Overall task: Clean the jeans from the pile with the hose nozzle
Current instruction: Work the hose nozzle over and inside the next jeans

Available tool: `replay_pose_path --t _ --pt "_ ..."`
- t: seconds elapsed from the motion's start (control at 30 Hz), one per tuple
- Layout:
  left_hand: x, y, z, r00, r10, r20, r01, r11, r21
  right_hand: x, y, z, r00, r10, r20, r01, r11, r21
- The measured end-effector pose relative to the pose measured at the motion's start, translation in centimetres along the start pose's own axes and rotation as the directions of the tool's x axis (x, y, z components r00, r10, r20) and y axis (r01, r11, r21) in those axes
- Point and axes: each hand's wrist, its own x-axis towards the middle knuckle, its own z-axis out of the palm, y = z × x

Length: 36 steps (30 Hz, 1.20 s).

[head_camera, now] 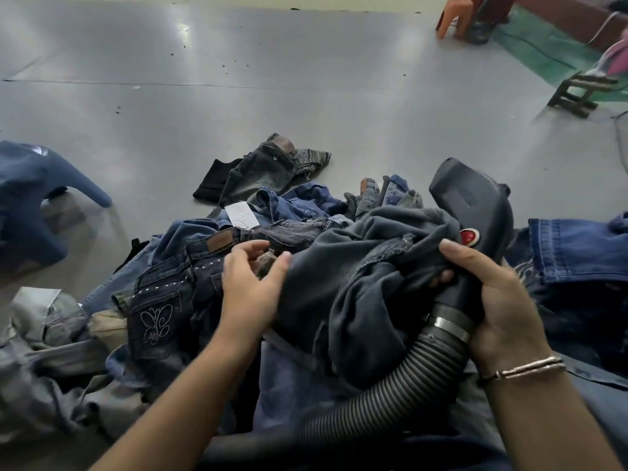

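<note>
— Right hand [503, 300]?
— Wrapped round the handle of the black hose nozzle [475, 212], thumb up beside its red button [468, 236], fingers curled underneath and pinching a fold of dark grey jeans [367, 280] against the handle. Thin bracelets [530, 368] on that wrist.
— And the nozzle itself?
— Tilted up and away, wide mouth lifted above the cloth. Joined at the back through a metal collar to a ribbed black hose [384, 399], curving down toward the lower edge.
— Left hand [251, 287]?
— Laid loosely on the near-left edge of the same grey jeans, fingers half bent, tips touching the fabric. Hard to tell whether gripping or only resting; no clear pinch.
— Where are those jeans?
— Bunched between both hands, on top of the pile of jeans [210, 300], draped partly over the hose.
— Around them?
— Just left of the left hand, dark blue jeans with a stitched butterfly [156, 322] on the back pocket and a row of studs. Farther back, a white paper tag [240, 215] among lighter blue denim. Beyond the pile, lying apart on the grey floor [238, 96], one faded pair [265, 168] over a black cloth.
— Farther out?
— Blue plastic stool [30, 198] at the left edge. Orange chair legs [455, 22] and a small dark wooden stool [577, 93] at the far right, near a green floor strip.
</note>
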Motion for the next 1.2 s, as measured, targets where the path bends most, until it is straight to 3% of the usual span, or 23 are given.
replay_pose_path --t 0.07,0.1,0.13,0.17,0.2,0.23,0.27,0.33,0.4,0.53,0.63,0.77,0.87,0.97,1.03,1.2 --pt "-2.2 -0.7 0.7 0.988 0.144 0.047 -0.145 0.989 0.025 0.0 0.0 0.1 1.000 -0.005 0.028 0.004 1.000 0.026" --pt "-3.3 -1.4 1.1 0.991 0.097 0.093 -0.099 0.995 0.021 0.0 -0.2 0.1 0.999 -0.015 0.036 0.014 0.999 0.037" --pt "-4.0 -1.6 1.7 0.991 -0.005 0.137 0.008 1.000 -0.016 -0.1 -0.3 0.0 0.999 -0.027 0.044 0.025 0.999 0.044" --pt "-4.4 -1.6 2.5 0.963 -0.188 0.195 0.210 0.972 -0.104 -0.1 -0.3 -0.1 0.997 -0.044 0.061 0.041 0.998 0.049" --pt "-5.0 -1.6 2.6 0.879 -0.318 0.356 0.410 0.885 -0.220 -0.3 -0.4 -0.1 0.995 -0.062 0.080 0.059 0.997 0.046" --pt "-5.9 -2.4 2.7 0.783 -0.314 0.537 0.530 0.790 -0.309 -0.5 -0.4 -0.1 0.992 -0.082 0.100 0.078 0.996 0.039" --pt "-6.3 -2.3 2.9 0.741 -0.258 0.621 0.561 0.745 -0.361 -0.6 -0.3 -0.1 0.988 -0.098 0.119 0.095 0.995 0.030" --pt "-5.8 -1.4 3.3 0.684 -0.273 0.677 0.643 0.664 -0.382 -0.8 0.0 -0.2 0.985 -0.110 0.134 0.109 0.994 0.018" --pt "-5.0 -0.6 3.9 0.688 -0.317 0.653 0.665 0.636 -0.392 -1.0 -0.1 -0.2 0.982 -0.120 0.146 0.120 0.993 0.011" --pt "-3.4 -0.6 1.5 0.770 -0.353 0.531 0.624 0.587 -0.515 -0.4 -1.0 -1.4 0.977 -0.159 0.139 0.168 0.984 -0.062" --pt "-1.2 0.4 -1.6 0.872 -0.246 0.423 0.486 0.546 -0.683 0.0 -1.1 -2.9 0.988 -0.143 0.059 0.149 0.981 -0.121" --pt "-0.3 0.1 -4.4 0.960 -0.159 0.229 0.279 0.568 -0.775 0.2 -2.1 -4.5 0.984 -0.174 0.027 0.173 0.984 0.036" --pt "-0.8 0.2 -4.0 0.961 -0.076 0.264 0.260 0.562 -0.785 -0.1 -1.6 -4.2 0.990 -0.130 0.060 0.128 0.991 0.036" --pt "-1.2 0.5 -2.9 0.958 -0.032 0.284 0.251 0.570 -0.783 -0.6 0.8 -2.4 0.995 -0.048 0.088 0.060 0.988 -0.142" --pt "-1.1 1.1 -2.7 0.949 -0.022 0.316 0.270 0.574 -0.773 -1.0 1.9 -1.2 0.994 -0.054 0.094 0.078 0.959 -0.273" --pt "-0.8 1.9 -2.2 0.924 0.013 0.381 0.306 0.571 -0.762 -1.3 3.6 0.0 0.991 -0.062 0.118 0.097 0.940 -0.326"
